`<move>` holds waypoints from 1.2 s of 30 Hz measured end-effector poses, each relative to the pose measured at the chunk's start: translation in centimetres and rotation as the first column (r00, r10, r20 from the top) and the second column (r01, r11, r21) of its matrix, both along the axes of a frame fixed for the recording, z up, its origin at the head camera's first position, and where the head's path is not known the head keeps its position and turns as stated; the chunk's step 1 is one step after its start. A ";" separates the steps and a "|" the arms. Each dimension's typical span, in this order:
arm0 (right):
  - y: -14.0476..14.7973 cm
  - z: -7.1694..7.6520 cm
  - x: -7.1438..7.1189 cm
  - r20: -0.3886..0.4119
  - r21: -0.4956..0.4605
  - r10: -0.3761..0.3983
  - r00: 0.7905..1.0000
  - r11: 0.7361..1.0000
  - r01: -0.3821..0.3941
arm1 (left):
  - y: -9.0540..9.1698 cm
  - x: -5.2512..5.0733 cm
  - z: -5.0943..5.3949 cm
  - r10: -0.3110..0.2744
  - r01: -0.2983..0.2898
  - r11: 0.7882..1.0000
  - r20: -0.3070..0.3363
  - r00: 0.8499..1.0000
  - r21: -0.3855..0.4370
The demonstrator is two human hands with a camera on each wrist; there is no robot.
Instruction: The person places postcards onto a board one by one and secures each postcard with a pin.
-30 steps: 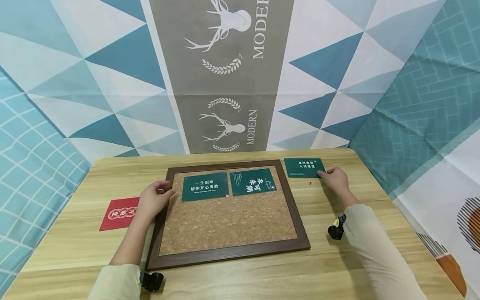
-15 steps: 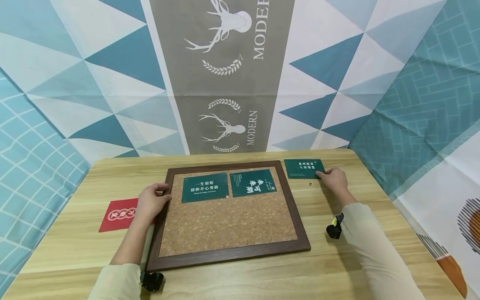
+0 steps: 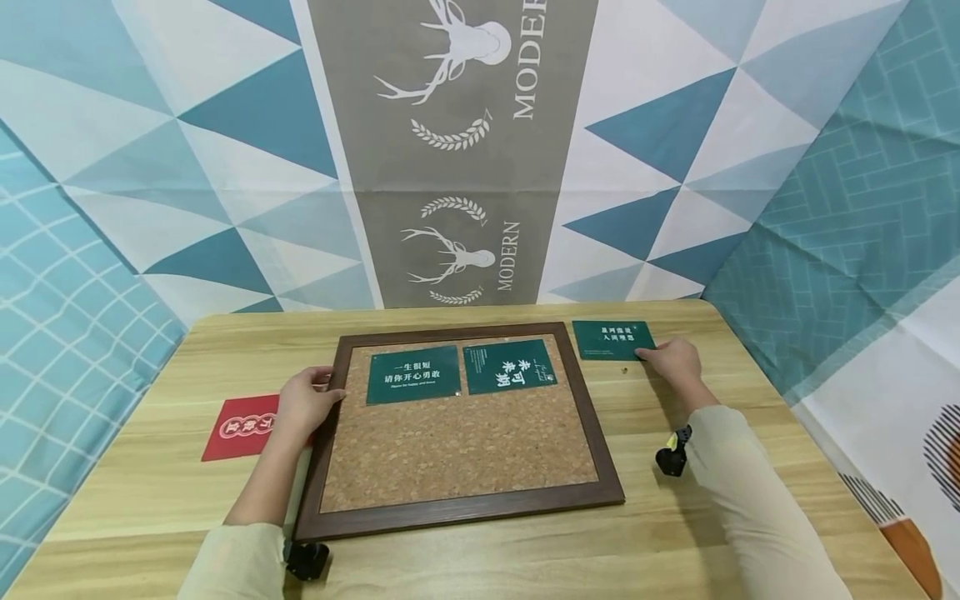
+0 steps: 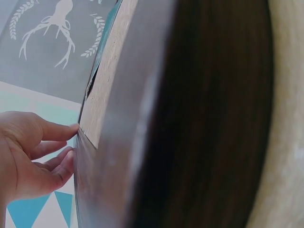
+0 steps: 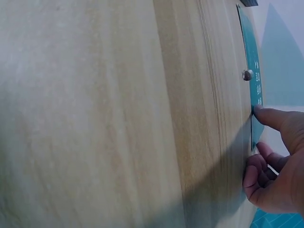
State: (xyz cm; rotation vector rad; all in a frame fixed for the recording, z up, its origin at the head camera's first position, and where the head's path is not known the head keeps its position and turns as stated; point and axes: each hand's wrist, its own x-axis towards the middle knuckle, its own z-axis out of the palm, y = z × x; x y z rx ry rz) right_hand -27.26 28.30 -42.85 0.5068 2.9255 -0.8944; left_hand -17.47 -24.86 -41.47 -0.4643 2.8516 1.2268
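1. Clearly, the right hand pinches a green card by its lower right corner, right of center in the head view, on the counter.
2. A small pin sits just beside it.
3. At lower center, the left hand touches the corkboard's dark frame; whether it grips, I can't tell.

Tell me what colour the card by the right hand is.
That card is dark green with white lettering; it shows best in the head view.
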 end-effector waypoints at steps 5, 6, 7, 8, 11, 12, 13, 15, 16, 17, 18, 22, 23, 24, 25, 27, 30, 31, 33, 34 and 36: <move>0.5 -0.1 -0.4 -0.008 -0.014 -0.024 1.000 1.000 0.024 | 0.2 0.0 0.1 -0.006 0.006 1.000 0.016 1.000 0.003; 0.5 -0.1 -0.5 -0.007 -0.013 -0.022 1.000 1.000 0.022 | 0.2 -0.1 0.2 -0.008 0.008 1.000 0.015 1.000 0.001; 0.5 0.0 -0.6 -0.004 -0.012 -0.019 1.000 1.000 0.019 | 0.2 -0.1 0.2 -0.009 0.009 1.000 0.016 1.000 0.001; 0.6 0.0 -0.7 -0.002 -0.008 -0.018 1.000 1.000 0.018 | 0.1 -0.1 0.2 -0.011 0.011 1.000 0.017 1.000 0.000; 0.6 0.3 -0.7 -0.011 0.012 -0.008 1.000 1.000 0.008 | 0.1 -0.1 0.2 -0.014 0.014 1.000 0.020 1.000 -0.001; 0.5 0.3 -0.6 -0.014 0.020 -0.007 1.000 1.000 0.008 | 0.1 -0.1 0.2 -0.014 0.014 1.000 0.022 1.000 -0.001; 0.5 0.4 -0.6 -0.016 0.024 -0.007 1.000 1.000 0.007 | 0.2 0.0 0.3 -0.013 0.013 1.000 0.023 1.000 -0.001; 0.4 0.5 -0.5 -0.016 0.028 -0.008 1.000 1.000 0.008 | 0.2 0.0 0.3 -0.014 0.014 1.000 0.022 1.000 -0.001; 0.4 0.5 -0.5 -0.012 0.028 -0.011 1.000 1.000 0.011 | 0.2 0.0 0.4 -0.013 0.013 1.000 0.023 1.000 -0.001; 0.4 0.5 -0.4 -0.006 0.017 -0.016 1.000 1.000 0.016 | 0.3 0.0 0.4 -0.014 0.014 1.000 0.023 1.000 0.001; 0.4 0.4 -0.4 -0.002 0.005 -0.020 1.000 1.000 0.020 | 0.3 0.0 0.4 -0.016 0.016 1.000 0.023 1.000 0.002; 0.9 0.1 -0.5 0.002 -0.078 -0.068 0.998 0.995 0.068 | 0.5 0.0 0.5 -0.024 0.023 1.000 0.032 0.999 0.009; 1.1 0.0 -0.6 0.002 -0.110 -0.088 0.996 0.990 0.088 | 0.5 0.0 0.5 -0.024 0.024 1.000 0.034 0.999 0.009; 1.3 0.0 -0.7 0.005 -0.150 -0.108 0.994 0.983 0.108 | 0.5 0.0 0.5 -0.024 0.024 1.000 0.038 0.999 0.010; 1.4 0.0 -0.8 0.010 -0.189 -0.128 0.992 0.974 0.128 | 0.5 0.0 0.5 -0.022 0.021 1.000 0.041 0.999 0.009; 1.7 0.2 -1.0 0.028 -0.294 -0.167 0.985 0.941 0.168 | 0.5 0.0 0.6 -0.017 0.017 1.000 0.041 0.999 0.006; 2.0 0.7 -1.3 0.076 -0.538 -0.242 0.967 0.807 0.244 | 0.4 -0.1 0.6 -0.013 0.013 1.000 0.038 0.999 0.003; 2.0 0.9 -1.3 0.095 -0.621 -0.257 0.962 0.740 0.259 | 0.4 -0.1 0.6 -0.013 0.013 1.000 0.036 0.999 0.001; 2.1 1.3 -1.3 0.143 -0.763 -0.286 0.947 0.578 0.290 | 0.3 -0.1 0.6 -0.017 0.017 1.000 0.036 0.999 0.001; 2.0 1.5 -1.2 0.167 -0.815 -0.290 0.943 0.498 0.297 | 0.3 -0.1 0.6 -0.018 0.018 1.000 0.037 0.999 0.002; 2.0 1.9 -0.9 0.202 -0.873 -0.268 0.942 0.387 0.297 | 0.3 -0.1 0.6 -0.019 0.019 1.000 0.042 0.999 0.005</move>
